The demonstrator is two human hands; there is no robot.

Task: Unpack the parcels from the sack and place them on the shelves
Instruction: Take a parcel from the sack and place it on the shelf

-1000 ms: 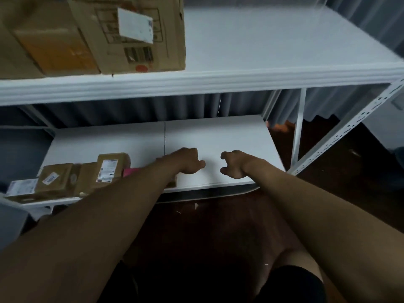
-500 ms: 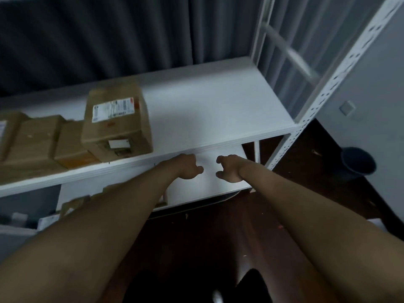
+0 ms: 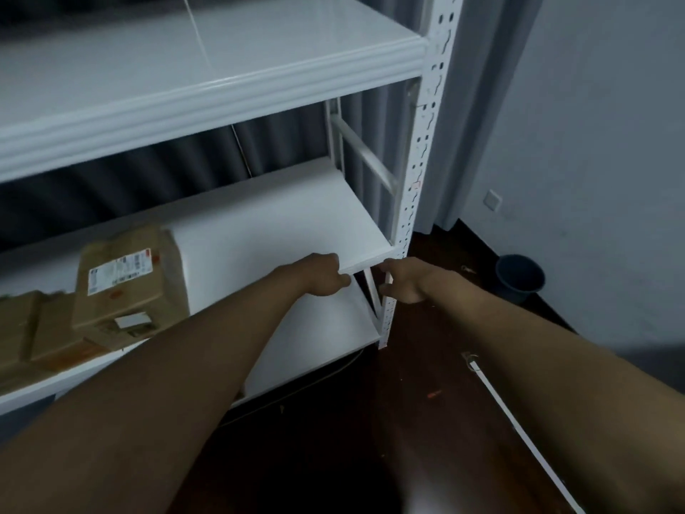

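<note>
Reaching forward with both bare arms, we have our left hand [image 3: 326, 277] and right hand [image 3: 404, 281] out in front of the white metal shelving unit [image 3: 426, 150], near its right front post. Both hands have their fingers curled in loosely and hold nothing; the left one sits at the front edge of the middle shelf [image 3: 281, 224], though we cannot tell whether it touches that edge. The right hand hangs just beside the perforated post, apart from the left.

On the middle shelf, to our left, stands a cardboard parcel [image 3: 129, 280] with a white shipping label on top and another small label on its front face. Smaller brown parcels [image 3: 33, 335] lie beside it at the left edge of the view, blurred. The upper shelf [image 3: 185, 68] and the lower shelf [image 3: 322, 335] show bare white surface. A dark bucket [image 3: 519, 278] stands on the dark wooden floor [image 3: 426, 402] by the grey wall, and a white strip [image 3: 519, 428] lies across the floor.
</note>
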